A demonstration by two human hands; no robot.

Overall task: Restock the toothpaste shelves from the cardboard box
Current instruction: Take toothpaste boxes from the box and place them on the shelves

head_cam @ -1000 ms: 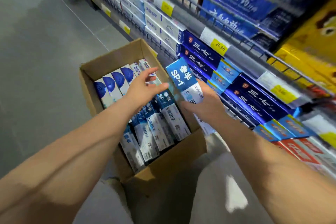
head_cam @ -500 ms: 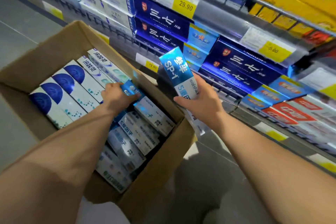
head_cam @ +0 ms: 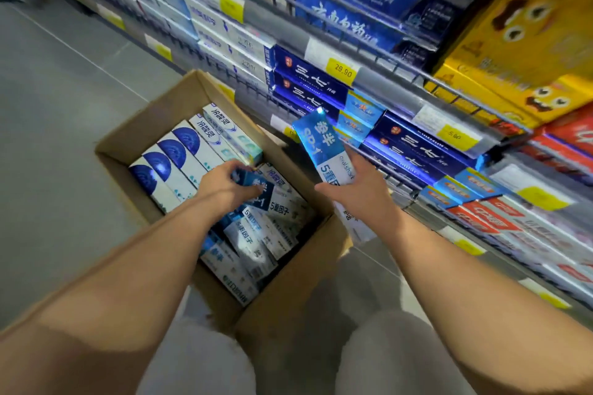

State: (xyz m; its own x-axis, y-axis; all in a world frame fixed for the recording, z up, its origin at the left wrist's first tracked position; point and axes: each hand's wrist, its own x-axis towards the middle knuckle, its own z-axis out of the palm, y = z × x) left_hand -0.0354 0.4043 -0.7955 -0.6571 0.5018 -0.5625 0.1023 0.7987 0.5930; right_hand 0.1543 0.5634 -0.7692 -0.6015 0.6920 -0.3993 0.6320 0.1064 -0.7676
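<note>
Lifted: the right hand (head_cam: 362,199) has its fingers wrapped round a raised toothpaste carton (head_cam: 321,151), blue end up and tilted, over the right edge of the cardboard box (head_cam: 150,125) and just short of the shelves (head_cam: 385,78).
Reaching: down inside the box, the left hand (head_cam: 224,184) curls its fingers over a second carton (head_cam: 260,191) on top of the pile.
Box stock: a neat row of white-and-blue cartons (head_cam: 167,163) stands along the far side, and a loose heap of blue cartons (head_cam: 256,244) fills the near side. Lots in there!
Shelves: the dark blue packs (head_cam: 308,74) beside the price tag (head_cam: 342,70) look well filled; I cannot pick out the gap meant for this brand.
Progress: early to middle, I'd judge. One carton is out and up by the shelves, one is gripped in the box, and the box is far from emptied.
Left to do: seat both on the proper shelf row, then work through the rest of the box.
</note>
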